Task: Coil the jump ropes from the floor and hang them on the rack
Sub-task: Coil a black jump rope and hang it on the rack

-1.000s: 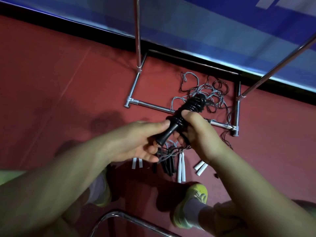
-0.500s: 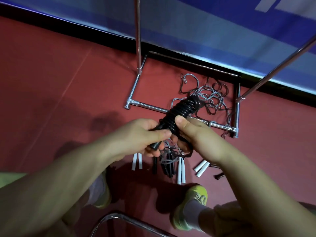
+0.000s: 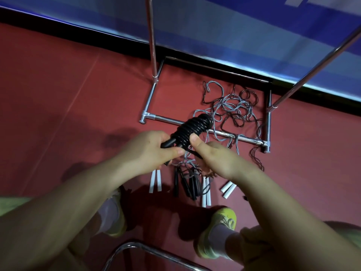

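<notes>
Right, the black rope bundle [image 3: 192, 131] is up off the floor, held between both hands in front of me — cord wound in tight turns around the handles. Its long axis runs on a diagonal: the bare handle end [image 3: 167, 143] points down-left toward my left hand [image 3: 150, 151], and the fat wound end points up-right, away from me, toward the rack base [image 3: 224, 133] on the floor.

My left hand is curled around the handle end, gripping it. My right hand [image 3: 216, 159] sits just beside it on the right, thumb pressed against the lower turns, and it seems to pinch the loose tail of cord [image 3: 192, 152] that trails below the bundle. Both hands are touching the bundle; the left carries it, I judge, and the right does the winding.

The rest lies beyond and below: a tangle of grey and dark cords [image 3: 230, 106] inside the rack base, and white handles [image 3: 155, 180] and black handles [image 3: 187, 184] on the red floor [image 3: 68, 94] near my shoes.

I judge the next move needs the tail tucked in along that diagonal, then the bundle lifted to the rack's upright bars — 2 show, the right upright [image 3: 304, 83] nearer my right hand.
</notes>
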### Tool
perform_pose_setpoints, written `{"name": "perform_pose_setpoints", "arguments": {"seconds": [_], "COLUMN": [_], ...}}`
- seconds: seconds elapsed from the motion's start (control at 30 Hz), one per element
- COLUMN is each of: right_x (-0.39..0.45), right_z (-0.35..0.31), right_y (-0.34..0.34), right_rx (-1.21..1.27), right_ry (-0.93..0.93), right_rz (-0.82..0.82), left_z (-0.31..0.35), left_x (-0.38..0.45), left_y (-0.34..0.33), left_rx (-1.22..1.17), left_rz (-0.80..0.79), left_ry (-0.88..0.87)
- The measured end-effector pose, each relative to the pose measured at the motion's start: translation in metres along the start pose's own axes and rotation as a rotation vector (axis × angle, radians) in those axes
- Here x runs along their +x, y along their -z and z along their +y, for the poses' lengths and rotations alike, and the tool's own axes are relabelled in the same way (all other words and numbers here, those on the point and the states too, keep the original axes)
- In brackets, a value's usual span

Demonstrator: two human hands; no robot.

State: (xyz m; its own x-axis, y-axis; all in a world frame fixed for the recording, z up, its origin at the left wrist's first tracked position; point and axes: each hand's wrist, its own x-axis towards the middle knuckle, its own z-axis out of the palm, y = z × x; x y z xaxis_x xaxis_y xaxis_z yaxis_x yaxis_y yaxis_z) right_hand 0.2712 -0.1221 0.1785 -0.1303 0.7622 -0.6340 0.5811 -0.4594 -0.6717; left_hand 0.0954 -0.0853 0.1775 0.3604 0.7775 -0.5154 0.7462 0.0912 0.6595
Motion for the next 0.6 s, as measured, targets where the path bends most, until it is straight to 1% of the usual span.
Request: {"name": "perform_pose_setpoints", "arguments": {"seconds": [0.03,0.1,0.2,0.27,0.43,0.53,0.6], "right_x": [0.001,0.003,0.002,0.001,0.008,0.01,0.009], "right_z": [0.002,0.005,0.005,0.003,0.007,0.006,0.003], "right_y": [0.0,-0.003,-0.007,-0.009,-0.017,-0.018,-0.018], "right_rx": [-0.016,0.042,0.215,0.321,0.448,0.522,0.559], "right_ry": [0.014,0.036,0.031,-0.007,-0.072,-0.166,-0.215], "right_rz": [0.033,0.046,-0.025,-0.067,-0.084,-0.202,-0.232], "left_z": [0.001,0.001,0.0,0.001,0.004,0.006,0.005], "left_x": [0.0,-0.001,-0.002,-0.004,-0.007,-0.011,-0.014], "left_y": [0.001,0.004,0.007,0.009,0.007,0.004,-0.002], "left_rx": [0.035,0.105,0.199,0.283,0.543,0.694,0.777], "left_rz": [0.028,0.071,0.096,0.103,0.147,0.163,0.196], "left_ry": [-0.011,-0.029,-0.032,-0.046,-0.184,-0.265,-0.321]}}
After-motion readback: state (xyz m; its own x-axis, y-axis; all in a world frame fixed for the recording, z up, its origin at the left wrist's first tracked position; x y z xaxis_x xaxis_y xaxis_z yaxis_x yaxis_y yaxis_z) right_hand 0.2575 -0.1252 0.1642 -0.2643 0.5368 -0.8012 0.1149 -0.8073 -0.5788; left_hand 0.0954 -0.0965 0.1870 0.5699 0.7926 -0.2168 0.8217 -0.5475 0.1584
